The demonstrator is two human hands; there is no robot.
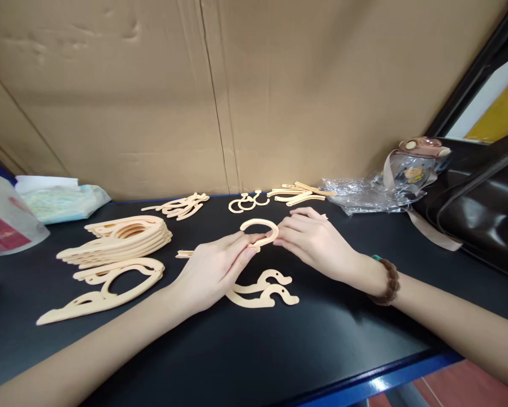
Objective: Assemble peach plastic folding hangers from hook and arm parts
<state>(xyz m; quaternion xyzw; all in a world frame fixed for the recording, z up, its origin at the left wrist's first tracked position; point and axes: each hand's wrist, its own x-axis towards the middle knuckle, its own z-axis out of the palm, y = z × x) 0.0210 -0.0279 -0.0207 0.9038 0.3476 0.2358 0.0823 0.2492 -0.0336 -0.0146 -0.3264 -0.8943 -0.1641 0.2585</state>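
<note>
Both my hands meet over a black table point(279, 350) and pinch one cream plastic hook piece point(260, 227), a curved ring-like part held just above the surface. My left hand point(213, 271) grips its lower end with thumb and fingers closed. My right hand point(317, 246) holds the other end with its fingertips; a brown bead bracelet sits on that wrist. Under my left hand lie two cream hanger arm pieces point(264, 291), flat on the table.
A stack of cream hangers point(122, 237) and loose ones point(109, 288) lie at the left. Small piles of arm pieces point(179, 206), hooks point(247, 202) and straight bars point(298, 195) line the cardboard wall. Plastic bags sit far left, a crumpled clear bag and dark handbag point(482, 209) right.
</note>
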